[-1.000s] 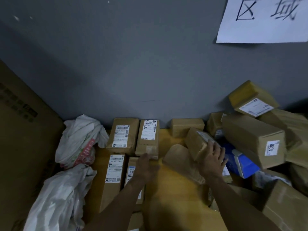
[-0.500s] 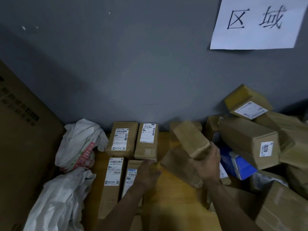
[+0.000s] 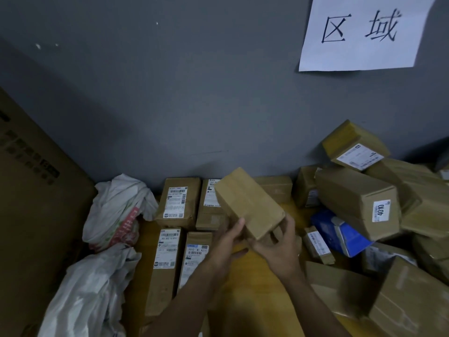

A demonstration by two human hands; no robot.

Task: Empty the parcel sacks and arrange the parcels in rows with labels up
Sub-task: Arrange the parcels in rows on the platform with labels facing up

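Note:
Both hands hold a plain brown cardboard parcel [image 3: 247,203] up above the yellow table [image 3: 245,295], its visible faces showing no label. My right hand [image 3: 279,249] grips its near end from below and the right. My left hand [image 3: 228,242] holds its lower left edge, thumb on the side. Left of them lie several brown parcels with white labels up, in two rows: one [image 3: 178,203] at the back, another [image 3: 166,261] in front. A loose heap of parcels [image 3: 359,205] rises on the right.
Two crumpled white sacks [image 3: 119,210] [image 3: 87,293] lie at the table's left edge. A big cardboard sheet [image 3: 31,215] stands at far left. The grey wall [image 3: 194,105] carries a paper sign [image 3: 364,32]. A blue box [image 3: 340,232] lies in the heap.
My right hand lifted the parcel off the heap's edge and carried it left and up. My left hand rose from the labelled parcels and took hold of it too.

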